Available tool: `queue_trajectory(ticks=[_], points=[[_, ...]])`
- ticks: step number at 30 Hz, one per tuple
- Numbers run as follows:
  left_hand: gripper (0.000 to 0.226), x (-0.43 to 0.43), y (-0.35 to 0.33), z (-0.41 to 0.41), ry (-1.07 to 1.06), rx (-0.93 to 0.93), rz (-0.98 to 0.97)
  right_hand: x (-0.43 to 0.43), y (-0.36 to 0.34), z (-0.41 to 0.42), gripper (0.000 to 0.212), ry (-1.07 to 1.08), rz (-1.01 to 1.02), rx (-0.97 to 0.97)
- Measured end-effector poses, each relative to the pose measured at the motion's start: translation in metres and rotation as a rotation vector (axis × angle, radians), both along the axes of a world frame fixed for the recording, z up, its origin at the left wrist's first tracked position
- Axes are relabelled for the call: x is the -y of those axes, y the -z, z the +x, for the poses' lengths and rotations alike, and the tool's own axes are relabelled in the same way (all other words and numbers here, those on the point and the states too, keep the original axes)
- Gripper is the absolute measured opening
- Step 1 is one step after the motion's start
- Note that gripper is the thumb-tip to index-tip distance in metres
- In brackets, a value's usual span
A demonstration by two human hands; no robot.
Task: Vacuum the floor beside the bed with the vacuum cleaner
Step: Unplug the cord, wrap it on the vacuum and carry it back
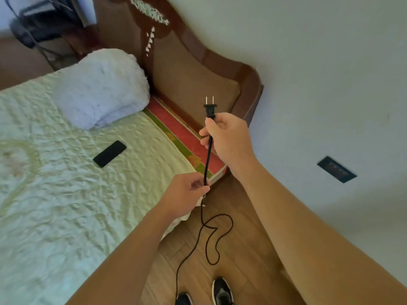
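Note:
A black power cord (208,155) runs up from the wooden floor (237,245) beside the bed (66,205). My right hand (229,137) grips it just below the black two-pin plug (210,110), whose prongs point up. My left hand (187,194) pinches the same cord lower down, near the bed's corner. Below my hands the cord lies in loose loops on the floor and trails off toward my feet. The vacuum cleaner itself is out of view.
A dark wall socket (337,169) sits low on the white wall at right. On the bed lie a black phone (109,153) and a white fluffy pillow (101,89). A brown headboard (198,69) stands behind. My black shoes (221,291) are at the bottom.

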State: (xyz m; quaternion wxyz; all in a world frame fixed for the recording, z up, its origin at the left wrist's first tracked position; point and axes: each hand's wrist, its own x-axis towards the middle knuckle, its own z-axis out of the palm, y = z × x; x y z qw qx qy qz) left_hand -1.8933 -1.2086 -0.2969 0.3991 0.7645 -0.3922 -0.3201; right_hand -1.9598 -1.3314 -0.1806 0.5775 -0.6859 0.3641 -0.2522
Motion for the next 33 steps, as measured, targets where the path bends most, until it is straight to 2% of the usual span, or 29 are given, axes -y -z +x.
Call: queue_trajectory(ticks=[4, 17, 27, 33], points=[[0.025, -0.017, -0.012, 0.010, -0.141, -0.055, 0.002, -0.012, -0.009, 0.025, 0.015, -0.138, -0.025, -0.007], [0.021, -0.104, -0.021, 0.007, -0.583, -0.149, -0.038, -0.082, -0.015, 0.076, 0.009, -0.505, 0.052, 0.042], [0.013, -0.247, -0.022, -0.012, -0.890, -0.171, -0.068, -0.232, -0.014, 0.104, 0.016, -0.822, 0.042, 0.027], [0.016, -0.349, -0.007, -0.034, -1.028, -0.181, -0.096, -0.345, 0.000, 0.107, 0.019, -0.973, 0.046, 0.000]])
